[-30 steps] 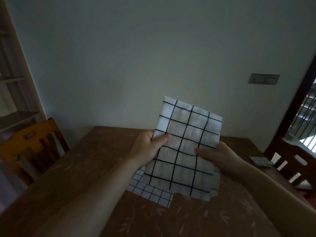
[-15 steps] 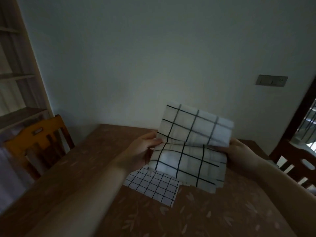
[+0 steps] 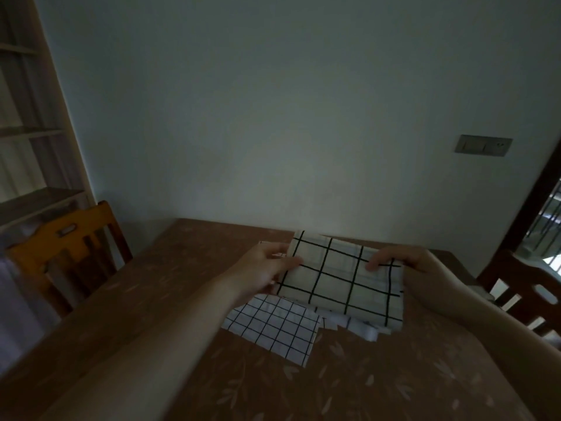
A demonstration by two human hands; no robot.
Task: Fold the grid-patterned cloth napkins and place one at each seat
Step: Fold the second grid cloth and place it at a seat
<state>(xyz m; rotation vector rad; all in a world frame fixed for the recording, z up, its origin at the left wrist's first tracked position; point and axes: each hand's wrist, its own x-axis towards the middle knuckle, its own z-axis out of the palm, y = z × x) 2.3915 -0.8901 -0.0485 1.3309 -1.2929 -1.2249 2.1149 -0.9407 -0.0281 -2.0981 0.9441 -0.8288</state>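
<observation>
I am pinching the folded napkin (image 3: 340, 281) with both hands, left hand (image 3: 267, 270) and right hand (image 3: 416, 275), aligning edges squarely before creasing.

Folded wide-grid napkin (image 3: 340, 278) above fine-grid napkin (image 3: 273, 329).

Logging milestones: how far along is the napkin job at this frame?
Done: the wide-grid napkin looks folded over. In hand: the left hand and right hand pinch its two ends above the table. Left: the fine-grid napkin and more cloth lie under it, still to do. No napkin shows in front of the orange chair; the right chair seat's spot is too dim to tell.
</observation>
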